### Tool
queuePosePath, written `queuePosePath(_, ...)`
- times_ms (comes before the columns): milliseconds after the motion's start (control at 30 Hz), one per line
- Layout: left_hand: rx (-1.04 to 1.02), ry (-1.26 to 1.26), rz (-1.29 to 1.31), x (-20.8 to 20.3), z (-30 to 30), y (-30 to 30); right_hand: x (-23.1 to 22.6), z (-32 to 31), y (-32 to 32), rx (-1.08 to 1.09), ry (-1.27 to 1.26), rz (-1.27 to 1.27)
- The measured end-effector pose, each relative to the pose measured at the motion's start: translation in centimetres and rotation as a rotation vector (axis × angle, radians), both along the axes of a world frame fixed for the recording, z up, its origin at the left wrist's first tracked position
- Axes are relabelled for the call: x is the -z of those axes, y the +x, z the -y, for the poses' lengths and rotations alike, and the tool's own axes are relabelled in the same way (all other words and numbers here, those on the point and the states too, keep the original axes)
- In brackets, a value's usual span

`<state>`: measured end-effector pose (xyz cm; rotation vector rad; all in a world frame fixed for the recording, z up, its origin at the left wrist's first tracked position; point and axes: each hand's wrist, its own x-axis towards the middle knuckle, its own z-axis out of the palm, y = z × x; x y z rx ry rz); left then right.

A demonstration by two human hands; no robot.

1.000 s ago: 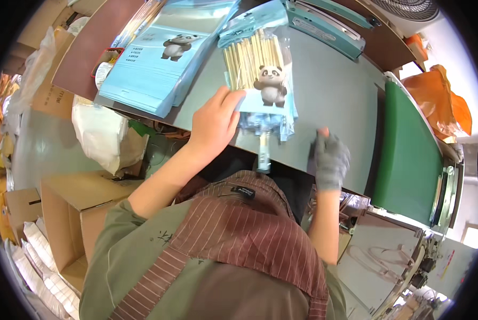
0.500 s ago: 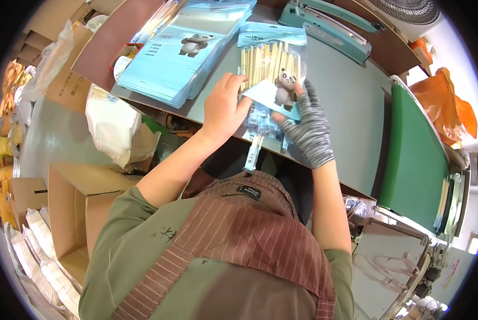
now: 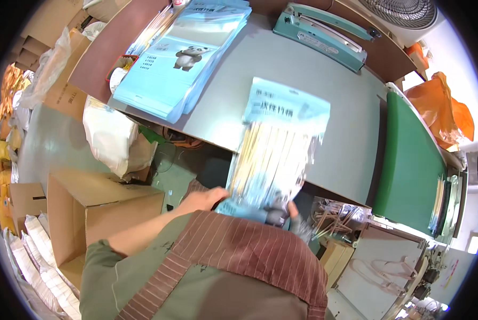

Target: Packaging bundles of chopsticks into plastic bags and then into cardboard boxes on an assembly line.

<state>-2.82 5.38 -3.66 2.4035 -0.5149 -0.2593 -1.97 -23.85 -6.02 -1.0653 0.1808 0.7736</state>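
A clear and light-blue pouch full of bamboo chopsticks (image 3: 271, 160) is between my hands, its printed blue header pointing away from me and a panda picture near its lower end. It leans across the near edge of the grey table (image 3: 345, 133). My left hand (image 3: 209, 198), bare, is closed on the pouch's lower left corner. My right hand (image 3: 298, 221), in a grey fingerless knit glove, grips the lower right corner with the thumb on the front; its other fingers are hidden behind the pouch and my apron.
A stack of flat light-blue pouches (image 3: 164, 69) lies at the table's left, beside a small red-edged container (image 3: 120, 69). A teal bag sealer (image 3: 321, 40) stands at the back. Right is a green board (image 3: 409, 165); an open cardboard box (image 3: 97, 205) is at lower left.
Both hands have drawn the pouch from the table toward my body, down to its near edge. The pouch's header now stands higher and faces me. My view has shifted slightly.
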Motion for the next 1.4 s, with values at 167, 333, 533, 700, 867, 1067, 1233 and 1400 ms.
queuePosePath(167,-0.057,-0.342,0.273,-10.5,2.1,4.9,-9.0,-0.6,3.8,0.204,-0.974,1.342)
queuePosePath(333,-0.067,-0.455,0.345,-27.4,3.6,15.2,-28.8,-1.8,11.9,0.385,-0.928,1.166)
queuePosePath(533,0.090,-0.048,1.093,-28.6,2.0,21.0,-30.1,-1.6,19.8,0.056,-0.946,0.985)
queuePosePath(700,0.220,0.290,0.624,-27.3,3.9,19.9,-30.7,-0.5,22.8,0.134,-0.794,0.933)
queuePosePath(867,0.306,0.134,1.157,-26.3,3.1,23.0,-30.4,-1.1,24.8,0.056,-0.723,0.850)
queuePosePath(1067,0.246,0.132,1.049,-24.6,2.6,25.4,-31.3,-1.2,24.5,-0.023,-0.772,0.877)
queuePosePath(1233,0.256,0.429,1.019,-24.6,1.9,26.6,-30.6,1.1,25.3,0.065,-0.738,0.836)
queuePosePath(1400,0.351,0.056,1.084,-24.9,3.2,27.8,-30.4,0.8,25.5,-0.050,-0.691,0.792)
